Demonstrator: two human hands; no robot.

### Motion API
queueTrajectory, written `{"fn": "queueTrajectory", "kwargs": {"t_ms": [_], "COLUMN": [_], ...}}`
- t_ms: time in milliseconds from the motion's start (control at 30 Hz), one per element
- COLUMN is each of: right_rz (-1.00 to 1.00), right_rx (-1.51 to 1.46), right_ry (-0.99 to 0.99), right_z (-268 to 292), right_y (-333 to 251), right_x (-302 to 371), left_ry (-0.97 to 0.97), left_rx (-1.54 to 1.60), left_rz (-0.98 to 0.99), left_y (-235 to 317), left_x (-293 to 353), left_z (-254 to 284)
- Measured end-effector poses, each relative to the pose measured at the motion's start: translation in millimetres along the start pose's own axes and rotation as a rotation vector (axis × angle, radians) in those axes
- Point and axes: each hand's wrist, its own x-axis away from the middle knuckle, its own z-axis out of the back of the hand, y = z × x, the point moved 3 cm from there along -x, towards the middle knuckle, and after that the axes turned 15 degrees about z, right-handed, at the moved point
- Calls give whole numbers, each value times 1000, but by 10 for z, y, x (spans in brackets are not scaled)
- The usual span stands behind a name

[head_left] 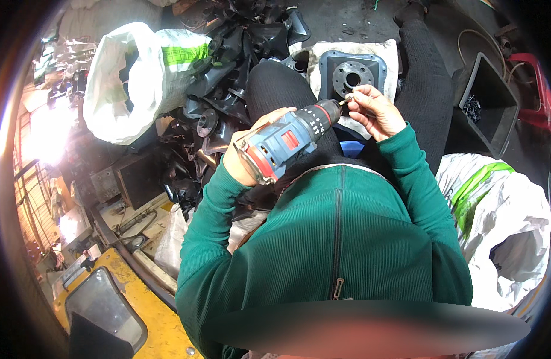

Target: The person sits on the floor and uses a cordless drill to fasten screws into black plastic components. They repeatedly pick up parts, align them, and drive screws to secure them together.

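Observation:
My left hand [238,160] is wrapped round the grip of a blue-grey cordless drill [290,140], whose chuck points toward the upper right. Thumb and fingers of my right hand [376,112] pinch together at the tip of the drill's bit [343,102]; whatever small piece they hold is too tiny to name. Just beyond the fingertips lies a dark square part with a round, holed flange [353,74] round its central opening. It rests on a pale cloth-like pad [390,54] between my legs.
Many black flanged parts [227,72] are heaped on the left, beside an open white sack [111,128]. A dark bin [497,116] with small loose pieces [471,109] stands at right, above another white sack [515,203]. Yellow machinery [161,326] is at lower left.

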Motion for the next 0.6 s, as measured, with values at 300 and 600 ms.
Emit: {"fn": "queueTrajectory", "kwargs": {"t_ms": [300,600], "right_rz": [325,194], "right_rx": [545,919], "right_ry": [293,170], "right_z": [1229,900], "right_y": [-157,-47], "right_x": [-416,-766], "left_ry": [125,-122], "left_rx": [-163,-14], "left_rz": [-67,311], "left_y": [-119,-341], "left_x": [-338,-793], "left_z": [50,-192]}}
